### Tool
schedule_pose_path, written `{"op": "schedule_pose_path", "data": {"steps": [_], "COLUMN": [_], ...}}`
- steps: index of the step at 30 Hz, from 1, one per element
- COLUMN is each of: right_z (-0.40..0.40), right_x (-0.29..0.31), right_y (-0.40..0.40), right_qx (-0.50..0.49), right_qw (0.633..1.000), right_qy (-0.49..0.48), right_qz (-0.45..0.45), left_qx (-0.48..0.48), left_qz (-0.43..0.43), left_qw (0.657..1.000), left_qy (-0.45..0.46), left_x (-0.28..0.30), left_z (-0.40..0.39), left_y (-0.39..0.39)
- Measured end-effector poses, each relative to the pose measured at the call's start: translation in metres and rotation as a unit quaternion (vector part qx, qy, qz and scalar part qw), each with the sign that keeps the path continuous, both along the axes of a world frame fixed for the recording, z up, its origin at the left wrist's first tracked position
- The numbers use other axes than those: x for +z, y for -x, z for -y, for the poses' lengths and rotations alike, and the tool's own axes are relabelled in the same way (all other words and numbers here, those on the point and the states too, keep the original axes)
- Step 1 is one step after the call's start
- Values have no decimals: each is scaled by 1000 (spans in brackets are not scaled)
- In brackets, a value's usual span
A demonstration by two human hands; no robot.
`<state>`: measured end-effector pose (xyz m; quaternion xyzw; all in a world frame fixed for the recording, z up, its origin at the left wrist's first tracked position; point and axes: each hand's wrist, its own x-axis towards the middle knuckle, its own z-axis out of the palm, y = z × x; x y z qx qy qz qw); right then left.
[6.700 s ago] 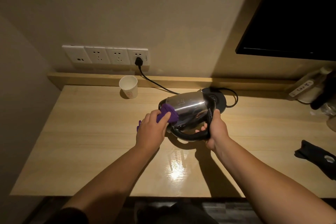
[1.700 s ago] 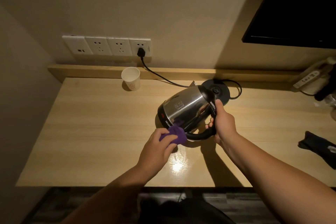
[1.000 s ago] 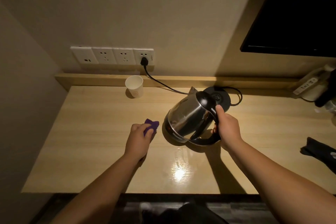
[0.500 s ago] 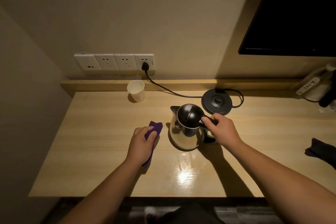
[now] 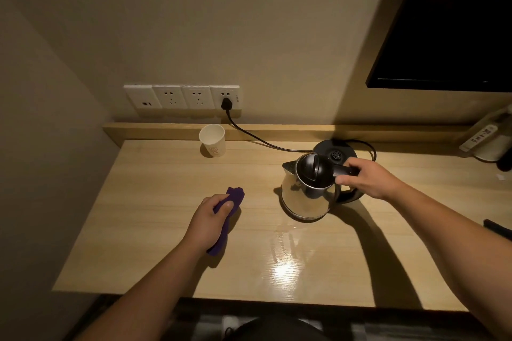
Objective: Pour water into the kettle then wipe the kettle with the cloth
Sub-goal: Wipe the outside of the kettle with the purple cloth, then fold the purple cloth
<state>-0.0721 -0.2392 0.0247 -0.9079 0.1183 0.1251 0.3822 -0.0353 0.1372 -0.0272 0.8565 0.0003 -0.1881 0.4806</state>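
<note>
The steel kettle with a black lid stands upright on the wooden desk, just in front of its black base. My right hand grips the kettle's black handle from the right. A purple cloth lies on the desk to the left of the kettle, under my left hand, which is closed around it. Kettle and cloth are apart.
A white paper cup stands at the back left by the ledge. A black cord runs from the wall sockets to the base. A dark screen hangs at upper right. A dark object lies at the desk's right edge.
The kettle went from tilted on its side to upright on the desk, then shifted slightly toward its base. My left hand took the cloth off the kettle and brought it down to the desk.
</note>
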Motion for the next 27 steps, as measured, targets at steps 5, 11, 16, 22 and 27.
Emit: {"op": "schedule_pose_path", "data": {"steps": [5,11,16,22,27], "right_z": [22,39,41,-63,-175], "right_x": [7,7,29,98,116], "right_y": [-5,-10,-6,-8,-8], "right_qx": [36,64,76,153,327], "right_qw": [999,997,992,964,933], "right_qy": [8,30,81,150,127], "right_qz": [-27,-42,-63,160,81], "left_qx": [-17,-10,1,-69,-177], "left_qz": [-24,-75,-204,-268,-263], "left_qw": [999,991,947,925,920], "left_qy": [42,106,249,259,230], "left_x": [8,23,39,53,74], "left_z": [6,11,5,-5,-10], "left_y": [7,14,22,22,12]}}
